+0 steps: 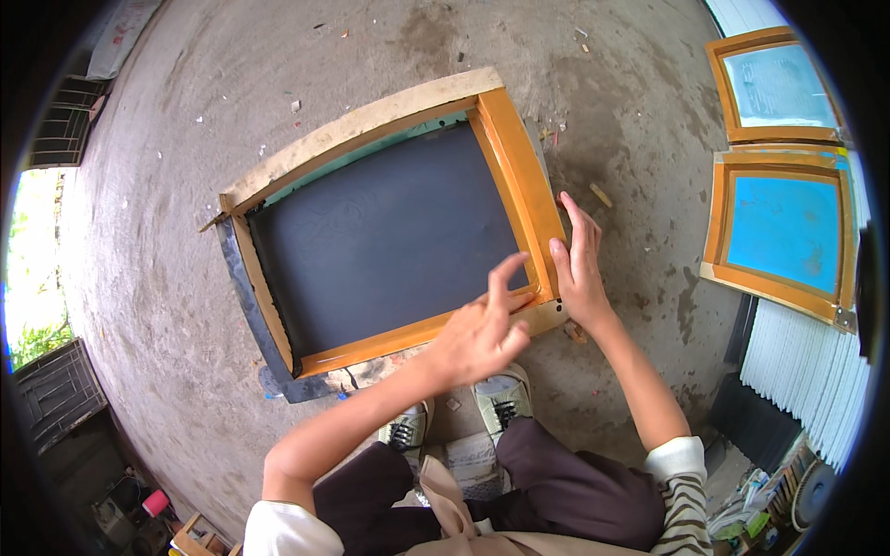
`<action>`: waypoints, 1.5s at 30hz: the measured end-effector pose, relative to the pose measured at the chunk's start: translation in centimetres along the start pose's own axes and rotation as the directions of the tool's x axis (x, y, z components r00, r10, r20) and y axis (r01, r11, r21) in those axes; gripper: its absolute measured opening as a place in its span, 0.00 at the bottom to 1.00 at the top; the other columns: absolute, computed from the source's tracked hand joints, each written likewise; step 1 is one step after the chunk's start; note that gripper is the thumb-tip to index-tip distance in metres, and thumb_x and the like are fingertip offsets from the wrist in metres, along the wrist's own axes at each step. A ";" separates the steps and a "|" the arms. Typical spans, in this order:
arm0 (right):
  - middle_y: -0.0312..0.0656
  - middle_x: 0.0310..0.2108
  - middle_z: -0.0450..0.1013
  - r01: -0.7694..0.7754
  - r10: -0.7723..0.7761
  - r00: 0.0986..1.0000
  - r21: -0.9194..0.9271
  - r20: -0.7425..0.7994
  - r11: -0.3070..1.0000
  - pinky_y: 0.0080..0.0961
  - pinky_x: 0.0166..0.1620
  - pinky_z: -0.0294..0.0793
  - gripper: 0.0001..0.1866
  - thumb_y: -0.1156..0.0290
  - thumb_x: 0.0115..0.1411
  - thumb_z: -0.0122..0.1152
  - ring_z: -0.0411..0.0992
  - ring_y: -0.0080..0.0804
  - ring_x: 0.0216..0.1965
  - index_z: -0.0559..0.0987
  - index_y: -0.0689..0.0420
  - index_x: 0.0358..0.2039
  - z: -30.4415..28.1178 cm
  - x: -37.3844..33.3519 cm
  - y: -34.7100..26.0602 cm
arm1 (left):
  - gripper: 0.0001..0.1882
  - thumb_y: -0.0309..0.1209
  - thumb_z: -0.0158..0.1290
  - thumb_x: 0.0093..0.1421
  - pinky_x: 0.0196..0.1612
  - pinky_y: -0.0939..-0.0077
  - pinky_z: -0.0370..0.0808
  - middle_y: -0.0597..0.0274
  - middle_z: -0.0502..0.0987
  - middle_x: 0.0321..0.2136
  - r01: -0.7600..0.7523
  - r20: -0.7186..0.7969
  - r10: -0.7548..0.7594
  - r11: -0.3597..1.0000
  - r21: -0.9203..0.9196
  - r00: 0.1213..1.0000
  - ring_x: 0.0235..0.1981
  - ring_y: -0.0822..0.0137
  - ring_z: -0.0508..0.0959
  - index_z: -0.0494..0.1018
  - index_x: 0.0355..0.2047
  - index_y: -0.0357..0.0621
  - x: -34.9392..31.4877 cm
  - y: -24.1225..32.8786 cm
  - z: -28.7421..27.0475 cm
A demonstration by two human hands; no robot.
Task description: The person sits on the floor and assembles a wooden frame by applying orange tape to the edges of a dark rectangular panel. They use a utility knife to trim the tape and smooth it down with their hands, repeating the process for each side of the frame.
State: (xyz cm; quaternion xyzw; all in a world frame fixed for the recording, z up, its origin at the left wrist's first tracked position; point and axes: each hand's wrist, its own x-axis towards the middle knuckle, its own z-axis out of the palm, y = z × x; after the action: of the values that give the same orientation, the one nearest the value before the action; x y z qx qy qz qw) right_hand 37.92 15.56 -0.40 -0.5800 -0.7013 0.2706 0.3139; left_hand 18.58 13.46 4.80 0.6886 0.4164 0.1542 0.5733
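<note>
A rectangular wooden screen frame (521, 176) is in front of me, tilted, with a dark sheet (389, 232) filling its inside. Orange-brown tape covers its right and near bars; the far bar (362, 134) is pale bare wood. My left hand (477, 334) reaches over the near right corner, one fingertip touching the inner corner and the index finger raised apart. Against the outer right side rests my right hand (584, 278), its thumb at the edge and its fingers stretched forward. Black material (255, 306) wraps the left bar.
Two taped frames with blue panels (783, 232) lean at the right, above white corrugated sheets (797, 371). Small scraps lie scattered on the concrete floor (185, 278). My shoes (501, 398) are just below the frame. A grinder-like disc (816, 496) and clutter occupy the lower right.
</note>
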 end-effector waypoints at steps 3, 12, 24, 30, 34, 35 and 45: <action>0.50 0.61 0.56 -0.002 0.002 1.000 -0.008 -0.008 1.000 0.44 0.63 0.47 0.28 0.69 0.66 0.43 0.52 0.48 0.61 0.54 0.59 0.65 0.0 -0.2 0.3 | 0.35 0.35 0.40 0.57 0.56 0.52 0.67 0.40 0.61 0.59 -0.071 0.009 0.071 0.997 0.033 0.997 0.51 0.40 0.71 0.42 0.58 0.26 0.1 0.8 1.5; 0.48 0.58 0.58 0.183 -0.185 0.983 -0.270 0.020 0.945 0.44 0.63 0.48 0.25 0.66 0.60 0.57 0.53 0.46 0.61 0.63 0.57 0.56 -1.2 0.6 -1.1 | 0.15 0.23 0.38 0.57 0.44 0.60 0.73 0.52 0.76 0.44 0.141 -0.281 -0.220 0.951 -0.276 0.934 0.39 0.51 0.78 0.63 0.46 0.38 -2.8 0.1 -0.4; 0.49 0.59 0.53 0.615 -0.303 0.643 -0.239 0.703 0.751 0.51 0.68 0.44 0.29 0.59 0.37 0.77 0.46 0.48 0.65 0.64 0.56 0.29 -0.3 5.7 -7.1 | 0.39 0.49 0.58 0.55 0.60 0.58 0.59 0.40 0.67 0.52 0.622 -0.930 -0.157 0.778 0.092 0.334 0.56 0.47 0.65 0.60 0.57 0.32 -18.6 -13.7 -11.1; 0.50 0.60 0.52 0.607 -0.231 0.653 -0.316 0.721 0.729 0.52 0.67 0.43 0.30 0.60 0.35 0.78 0.46 0.51 0.65 0.63 0.55 0.28 0.1 5.3 -7.1 | 0.38 0.48 0.56 0.58 0.61 0.63 0.60 0.38 0.66 0.55 0.580 -0.875 -0.345 0.809 -0.095 0.339 0.59 0.48 0.64 0.60 0.58 0.28 -16.3 -10.5 -12.3; 0.51 0.60 0.52 0.557 -0.220 0.684 -0.304 0.695 0.773 0.54 0.66 0.42 0.31 0.62 0.36 0.78 0.46 0.53 0.65 0.61 0.55 0.29 0.9 5.7 -7.4 | 0.38 0.48 0.56 0.58 0.61 0.63 0.60 0.43 0.66 0.53 0.582 -0.916 -0.169 0.809 0.083 0.365 0.59 0.51 0.63 0.61 0.57 0.29 -15.3 -13.1 -13.5; 0.52 0.61 0.51 0.565 -0.235 0.676 -0.287 0.698 0.773 0.55 0.66 0.41 0.31 0.62 0.36 0.77 0.46 0.53 0.65 0.61 0.55 0.29 1.2 5.8 -7.6 | 0.37 0.49 0.56 0.57 0.60 0.62 0.61 0.43 0.66 0.53 0.550 -0.922 -0.138 0.830 0.092 0.362 0.59 0.51 0.63 0.62 0.56 0.29 -15.5 -14.0 -13.3; 0.53 0.60 0.50 0.612 -0.418 0.567 -0.024 0.710 0.790 0.56 0.66 0.38 0.30 0.59 0.39 0.75 0.43 0.54 0.65 0.62 0.56 0.32 12.1 6.4 -13.4 | 0.25 0.47 0.41 0.68 0.51 0.68 0.68 0.48 0.75 0.44 0.321 -0.889 -0.351 0.913 -0.254 0.294 0.48 0.59 0.75 0.68 0.52 0.37 -15.3 -13.9 -13.8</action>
State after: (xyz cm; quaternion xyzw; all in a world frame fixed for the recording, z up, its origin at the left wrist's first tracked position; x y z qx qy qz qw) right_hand 19.34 19.23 2.42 -0.2458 -0.9339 0.2587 0.0232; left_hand -5.73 11.02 0.19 0.3732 0.7955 0.3932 0.2708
